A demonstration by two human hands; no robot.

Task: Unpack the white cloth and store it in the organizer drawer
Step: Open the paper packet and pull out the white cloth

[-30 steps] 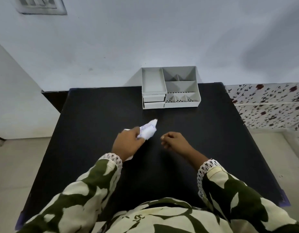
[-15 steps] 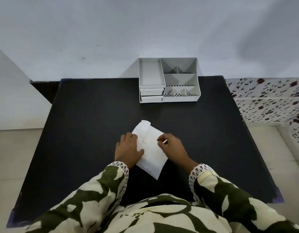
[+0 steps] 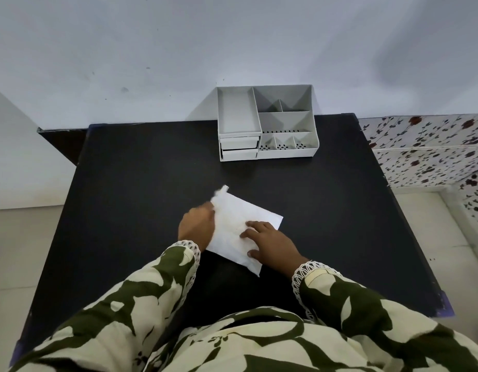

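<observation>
Mid-bench lies the cloth — right hand spread flat on it, left hand pinching its left edge; organizer at the far edge.

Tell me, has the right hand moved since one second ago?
Yes. The right hand was off the cloth; now it lies flat on it, while the organizer stays put.

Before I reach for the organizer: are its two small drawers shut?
Shut: both drawer fronts sit flush in the grey plastic organizer.
</observation>
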